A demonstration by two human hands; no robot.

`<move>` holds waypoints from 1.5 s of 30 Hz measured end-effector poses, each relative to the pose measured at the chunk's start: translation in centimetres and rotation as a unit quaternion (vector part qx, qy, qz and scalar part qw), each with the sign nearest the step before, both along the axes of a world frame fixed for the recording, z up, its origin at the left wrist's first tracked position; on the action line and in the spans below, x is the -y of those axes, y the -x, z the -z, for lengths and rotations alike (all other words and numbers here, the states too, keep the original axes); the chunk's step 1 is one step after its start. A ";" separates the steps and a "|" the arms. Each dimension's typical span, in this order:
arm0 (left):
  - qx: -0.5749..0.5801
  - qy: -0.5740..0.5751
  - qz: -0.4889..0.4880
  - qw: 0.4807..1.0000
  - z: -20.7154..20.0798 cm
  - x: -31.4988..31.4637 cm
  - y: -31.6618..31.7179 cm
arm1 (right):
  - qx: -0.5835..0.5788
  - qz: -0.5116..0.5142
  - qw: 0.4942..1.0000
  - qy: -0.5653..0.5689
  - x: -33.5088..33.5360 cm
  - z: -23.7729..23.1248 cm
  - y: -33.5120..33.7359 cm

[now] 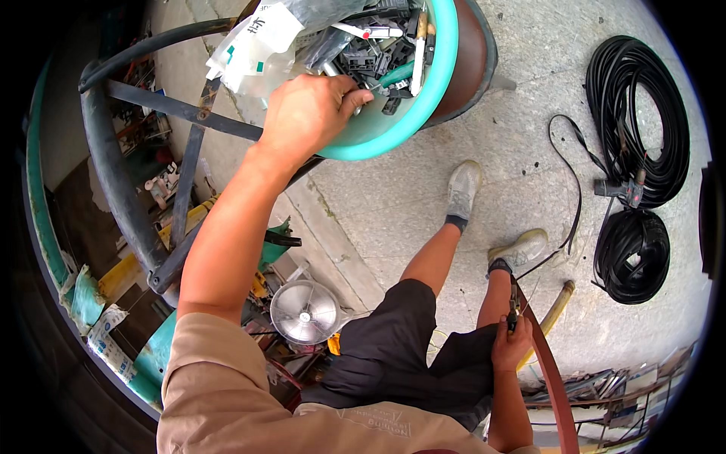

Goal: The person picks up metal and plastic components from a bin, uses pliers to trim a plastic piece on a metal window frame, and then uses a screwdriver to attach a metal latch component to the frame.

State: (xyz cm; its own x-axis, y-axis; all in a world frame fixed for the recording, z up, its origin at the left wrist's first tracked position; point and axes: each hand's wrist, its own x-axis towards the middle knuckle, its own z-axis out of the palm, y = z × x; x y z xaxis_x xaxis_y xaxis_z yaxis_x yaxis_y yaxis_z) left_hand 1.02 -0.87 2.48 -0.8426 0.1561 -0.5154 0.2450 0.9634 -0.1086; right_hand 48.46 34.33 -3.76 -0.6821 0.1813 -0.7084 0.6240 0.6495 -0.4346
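Note:
My left hand [314,110] reaches over the near-left rim of a turquoise basin [446,64], its thumb and bent fingers drawn together. A small bit of something silvery shows below the thumb, but my palm hides most of it. Close by in the basin lie several black plastic connector-like parts [368,64], a white-and-brown handled tool [420,57] and clear plastic bags [321,11]. Low by my right leg, my right hand [513,348] is closed around a small dark piece [515,306], perhaps a tool, with thin wire-like lines near its tip.
Two coils of black cable [673,113] [635,284] lie on the concrete at the right, with a dark grey tool [628,189] between them. A metal frame [125,166] stands at left, a round fan [305,312] below. A red-brown bar [556,378] runs beside my right arm.

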 end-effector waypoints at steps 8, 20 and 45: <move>0.041 0.090 0.072 0.993 0.4 1.9 -1.3 | -0.005 -0.010 1.000 -0.001 0.1 -0.2 0.3; 0.049 0.112 0.064 0.990 0.8 0.0 -1.3 | -0.009 0.004 1.000 -0.001 0.2 0.0 0.2; 0.070 0.174 0.125 0.974 0.6 -0.4 -1.5 | -0.011 0.005 1.000 0.009 -0.1 -0.2 0.3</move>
